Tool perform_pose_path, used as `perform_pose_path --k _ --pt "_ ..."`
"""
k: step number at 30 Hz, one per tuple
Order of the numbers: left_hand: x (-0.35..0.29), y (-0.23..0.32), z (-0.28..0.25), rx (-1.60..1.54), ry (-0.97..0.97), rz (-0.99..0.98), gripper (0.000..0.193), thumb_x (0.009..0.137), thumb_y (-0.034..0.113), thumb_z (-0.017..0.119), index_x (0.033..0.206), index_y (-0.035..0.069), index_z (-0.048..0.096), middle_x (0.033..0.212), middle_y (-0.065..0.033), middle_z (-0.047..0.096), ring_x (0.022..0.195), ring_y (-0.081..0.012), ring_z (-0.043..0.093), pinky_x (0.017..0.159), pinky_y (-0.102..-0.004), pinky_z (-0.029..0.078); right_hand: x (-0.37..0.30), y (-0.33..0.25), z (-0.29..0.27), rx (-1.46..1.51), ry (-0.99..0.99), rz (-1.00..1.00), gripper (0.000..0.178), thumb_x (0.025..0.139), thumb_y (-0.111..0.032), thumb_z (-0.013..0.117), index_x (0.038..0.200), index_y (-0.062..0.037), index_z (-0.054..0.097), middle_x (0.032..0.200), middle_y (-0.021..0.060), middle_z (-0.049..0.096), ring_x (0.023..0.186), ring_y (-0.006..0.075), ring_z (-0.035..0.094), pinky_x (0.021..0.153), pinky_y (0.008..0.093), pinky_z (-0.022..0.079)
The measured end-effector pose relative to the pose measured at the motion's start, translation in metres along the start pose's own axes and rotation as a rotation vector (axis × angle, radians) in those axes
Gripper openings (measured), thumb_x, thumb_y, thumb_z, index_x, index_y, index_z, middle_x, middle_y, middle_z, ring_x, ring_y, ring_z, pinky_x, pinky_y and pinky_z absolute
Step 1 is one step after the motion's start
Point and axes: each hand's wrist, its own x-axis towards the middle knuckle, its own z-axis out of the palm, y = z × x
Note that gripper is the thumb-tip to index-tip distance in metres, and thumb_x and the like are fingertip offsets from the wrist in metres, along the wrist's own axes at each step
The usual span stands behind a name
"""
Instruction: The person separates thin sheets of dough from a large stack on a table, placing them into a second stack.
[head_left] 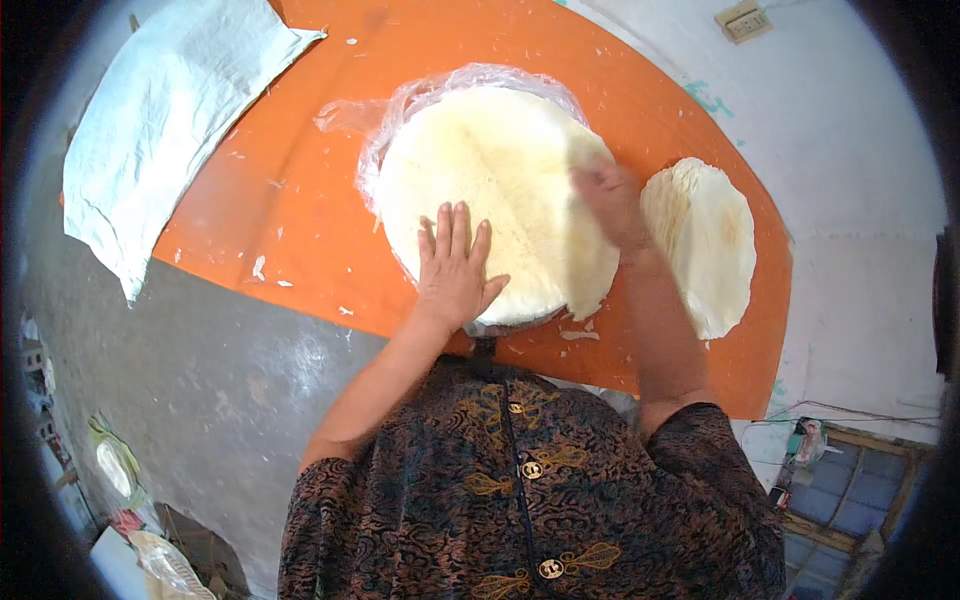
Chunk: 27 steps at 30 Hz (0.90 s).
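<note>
A large round pale flatbread (490,150) lies on the table close in front of me, with a crumpled clear plastic bag (370,170) showing around its left and far edges. My left hand (455,272) rests flat on the bread's near left part, fingers spread. Over its right edge is my right hand (612,205), smeared by motion, so its fingers and anything in them cannot be made out. Just right of that hand lies a smaller oval flatbread (715,250). Near the round bread's lower right edge a torn flap hangs, and a few scraps (580,334) lie below it.
The orange tabletop (290,190) has scattered pale crumbs. A white cloth (190,120) drapes over its left end. Beyond the table's right side stands a white wall (830,140) with a socket (743,21). Grey floor (240,370) shows at left, with various items at the lower left.
</note>
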Motion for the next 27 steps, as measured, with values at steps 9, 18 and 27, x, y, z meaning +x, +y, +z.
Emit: perform_pose_path --k 9,18,27 --pt "0.000 0.003 -0.001 0.061 -0.044 -0.017 0.079 0.087 0.060 0.043 0.144 0.008 0.029 0.151 -0.0232 0.013 0.141 -0.0395 0.004 0.111 -0.0557 0.001 0.019 -0.149 -0.211 -0.214 0.390 -0.289 0.017 0.088 -0.016 0.058 0.095 -0.0014 0.064 0.080 -0.0038 0.061 0.067 0.0037 0.052 0.060 0.0222 0.044" --pt "-0.022 0.004 -0.054 -1.687 -0.104 -0.362 0.088 0.080 0.064 0.058 0.140 0.006 0.033 0.137 -0.0133 0.042 0.127 -0.0290 0.041 0.103 -0.0439 0.035 -0.006 -0.077 -0.008 -0.476 0.098 -1.025 0.017 0.086 -0.016 0.051 0.094 -0.0066 0.063 0.083 0.0102 0.063 0.080 0.0241 0.062 0.072 0.0379 0.048" --pt "-0.024 0.019 -0.025 -1.846 0.103 -0.950 0.047 0.083 0.026 0.070 0.117 0.000 0.052 0.095 -0.0155 0.063 0.078 -0.0221 0.062 0.063 -0.0342 0.051 -0.132 -0.025 0.113 -0.587 -0.029 -0.565 0.015 0.072 -0.013 0.061 0.084 -0.0065 0.054 0.083 0.0066 0.057 0.083 0.0240 0.058 0.070 0.0381 0.049"
